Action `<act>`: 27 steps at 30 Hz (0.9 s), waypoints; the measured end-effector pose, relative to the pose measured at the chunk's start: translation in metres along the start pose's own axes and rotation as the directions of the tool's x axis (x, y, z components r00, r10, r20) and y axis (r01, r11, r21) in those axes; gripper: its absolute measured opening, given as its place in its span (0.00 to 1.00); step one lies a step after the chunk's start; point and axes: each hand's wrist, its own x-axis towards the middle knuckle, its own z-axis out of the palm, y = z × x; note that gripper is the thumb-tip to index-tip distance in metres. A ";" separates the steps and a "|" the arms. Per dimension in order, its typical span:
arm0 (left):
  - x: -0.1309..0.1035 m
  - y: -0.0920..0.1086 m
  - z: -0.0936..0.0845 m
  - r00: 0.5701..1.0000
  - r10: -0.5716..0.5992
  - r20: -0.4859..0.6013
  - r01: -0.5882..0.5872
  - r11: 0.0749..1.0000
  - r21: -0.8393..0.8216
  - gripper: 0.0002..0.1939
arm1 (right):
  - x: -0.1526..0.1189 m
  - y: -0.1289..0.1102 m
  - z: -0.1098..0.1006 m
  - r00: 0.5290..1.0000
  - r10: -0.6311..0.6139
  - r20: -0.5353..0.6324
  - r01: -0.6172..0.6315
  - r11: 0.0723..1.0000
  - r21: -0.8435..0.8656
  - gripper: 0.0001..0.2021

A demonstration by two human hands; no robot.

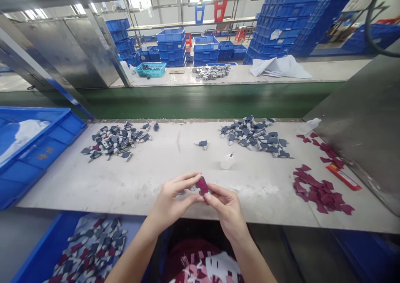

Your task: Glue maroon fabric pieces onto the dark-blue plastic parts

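A small part with a dark red face [202,185] is held up above the near edge of the table, between both hands. My left hand [175,195] pinches it from the left, where some grey-white shows beside the red. My right hand [225,204] has its thumb and fingers closed on the right side of the same part. Beyond the hands lie a single grey-and-white part [203,144] and a small clear bottle [227,161] with a dark tip.
Grey-and-white parts form a left pile [115,140] and a right pile [254,135]. Dark red pieces [323,193] lie at the right near a red-and-yellow packet [343,177]. Blue bins stand left [67,126] and below [40,249]. A metal panel [359,124] bounds the right.
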 end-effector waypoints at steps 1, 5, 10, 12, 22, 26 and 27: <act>0.001 -0.001 0.003 0.997 -0.074 -0.011 0.073 0.994 -0.079 0.17 | 0.001 0.002 0.000 1.000 -0.012 -0.004 0.012 1.000 -0.011 0.14; 0.007 -0.008 0.019 0.945 -0.318 -0.082 0.273 0.899 -0.342 0.18 | 0.002 0.012 0.002 0.993 -0.115 0.014 0.116 0.989 -0.094 0.14; 0.010 -0.026 0.036 0.903 -0.418 -0.097 0.353 0.852 -0.387 0.19 | 0.003 0.016 -0.023 0.892 -0.444 0.086 0.421 0.744 -0.519 0.12; 0.009 -0.038 0.037 0.912 -0.382 -0.146 0.339 0.906 -0.255 0.17 | 0.003 0.007 -0.056 0.753 -0.650 0.105 0.491 0.448 -0.747 0.13; 0.008 -0.097 0.000 0.973 0.124 -0.194 0.014 0.809 0.588 0.17 | -0.008 -0.052 -0.280 0.690 -0.658 -0.302 -0.393 0.010 -0.919 0.38; 0.008 -0.111 -0.011 0.977 0.146 -0.154 -0.011 0.759 0.650 0.18 | 0.017 -0.056 -0.289 0.818 -0.479 -0.318 -0.377 -0.029 -0.926 0.38; 0.008 -0.112 -0.013 0.979 0.164 -0.122 -0.044 0.750 0.660 0.18 | 0.023 -0.057 -0.288 0.834 -0.458 -0.306 -0.364 -0.041 -0.930 0.38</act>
